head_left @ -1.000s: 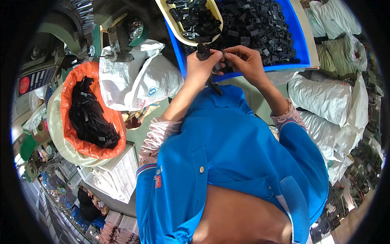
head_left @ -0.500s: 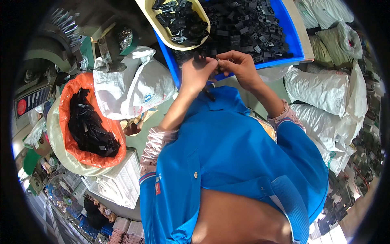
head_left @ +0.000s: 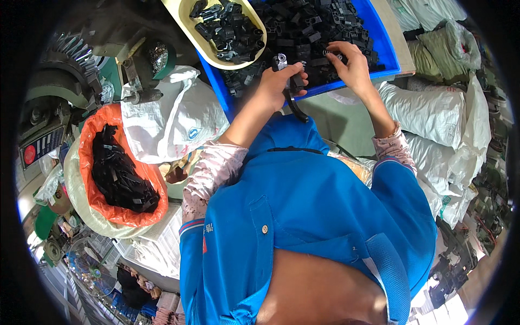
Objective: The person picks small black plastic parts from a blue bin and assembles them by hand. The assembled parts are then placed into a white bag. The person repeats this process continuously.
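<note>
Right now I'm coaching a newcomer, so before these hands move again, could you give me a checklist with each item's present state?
1. Left hand closed on the black part: ok.
2. Right hand apart from the left: ok, it is over the blue tray.
3. Small shiny piece at the right hand firmly gripped: cannot tell, too small.
4. Yellow tray clear of the blue one: not ok, it overlaps it in this view.
5. Orange-lined sack open at the top: ok.

Over my feed I can read no wording: a blue emblem marks the white sack, white characters the blue shirt, a red disc the dark panel.
</note>
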`<action>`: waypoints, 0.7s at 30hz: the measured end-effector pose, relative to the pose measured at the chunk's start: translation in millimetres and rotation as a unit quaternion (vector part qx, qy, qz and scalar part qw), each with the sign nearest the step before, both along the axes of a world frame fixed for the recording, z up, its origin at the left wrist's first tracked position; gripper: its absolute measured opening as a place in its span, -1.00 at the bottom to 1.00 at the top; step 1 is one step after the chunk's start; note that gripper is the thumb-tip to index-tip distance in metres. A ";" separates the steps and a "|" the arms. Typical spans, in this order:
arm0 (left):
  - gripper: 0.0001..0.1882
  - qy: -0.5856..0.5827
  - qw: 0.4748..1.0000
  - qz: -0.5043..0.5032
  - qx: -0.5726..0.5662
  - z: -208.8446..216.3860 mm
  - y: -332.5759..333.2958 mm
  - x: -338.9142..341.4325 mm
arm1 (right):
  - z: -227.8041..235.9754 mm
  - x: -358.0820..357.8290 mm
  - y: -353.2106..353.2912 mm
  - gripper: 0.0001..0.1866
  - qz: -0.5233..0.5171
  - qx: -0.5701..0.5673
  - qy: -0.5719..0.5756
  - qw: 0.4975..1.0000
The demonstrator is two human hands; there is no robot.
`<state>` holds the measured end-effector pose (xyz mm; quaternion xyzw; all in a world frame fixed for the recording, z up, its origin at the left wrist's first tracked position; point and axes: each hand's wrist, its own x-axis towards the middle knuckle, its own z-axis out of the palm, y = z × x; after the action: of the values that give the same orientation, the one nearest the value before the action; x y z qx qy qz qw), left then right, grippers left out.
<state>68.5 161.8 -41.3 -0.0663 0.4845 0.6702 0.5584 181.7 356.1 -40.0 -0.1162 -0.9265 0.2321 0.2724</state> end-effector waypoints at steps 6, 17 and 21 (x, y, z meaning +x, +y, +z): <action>-0.67 0.036 0.996 -0.065 0.049 -5.9 13.4 -6.2 | -6.3 -0.7 -7.8 -0.80 -0.062 -0.303 0.004 0.951; -0.62 0.305 0.951 -0.002 0.056 34.7 -51.8 0.1 | 63.6 -12.0 -60.4 -0.81 0.098 -0.508 -0.025 0.856; -0.68 0.388 0.920 0.038 0.023 51.2 -70.9 -10.1 | 69.5 -39.6 -77.7 -0.86 0.165 -0.492 -0.056 0.853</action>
<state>58.5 90.8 9.9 0.1941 0.6446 0.6750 0.3021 142.1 278.5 29.6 -0.0936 -0.7105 0.6921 0.0857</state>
